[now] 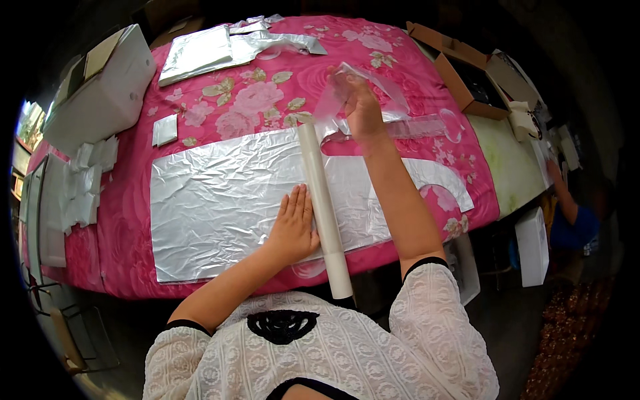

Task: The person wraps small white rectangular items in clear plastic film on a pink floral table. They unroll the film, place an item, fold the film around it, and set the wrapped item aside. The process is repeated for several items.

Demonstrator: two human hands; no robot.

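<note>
My left hand (pixel 291 223) lies flat, mid-frame; my right hand (pixel 361 110) — raised, upper centre — grips film (pixel 390 91). A roll (pixel 322 200) lies between them, a box (pixel 107 97) upper left.

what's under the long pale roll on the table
Silver sheeting shows on both sides of the roll, lying on the pink floral cloth. The strip directly beneath is covered, so whether the silver sheeting continues there in one piece cannot be seen.
</note>
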